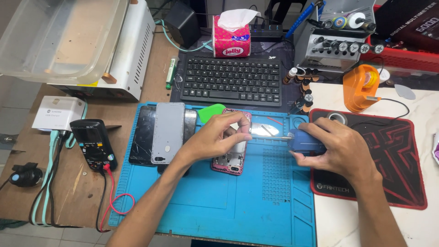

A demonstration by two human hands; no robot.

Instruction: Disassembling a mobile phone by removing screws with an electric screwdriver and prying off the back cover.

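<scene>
Right hand point(340, 148) closed round screwdriver point(305, 141), shaft horizontal, tip leftward. Left fingers point(238, 132) pinch its tip over phone point(231, 153).

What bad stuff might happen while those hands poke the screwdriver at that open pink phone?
1. The right hand holds a blue-handled screwdriver whose thin tip meets the left hand fingers; a slip might jab them.
2. The opened phone in a pink frame lies under that tip, so a slip might scratch its bare insides.
3. Any tiny screw that comes loose might roll across the blue work mat and get lost among the other phones.
</scene>
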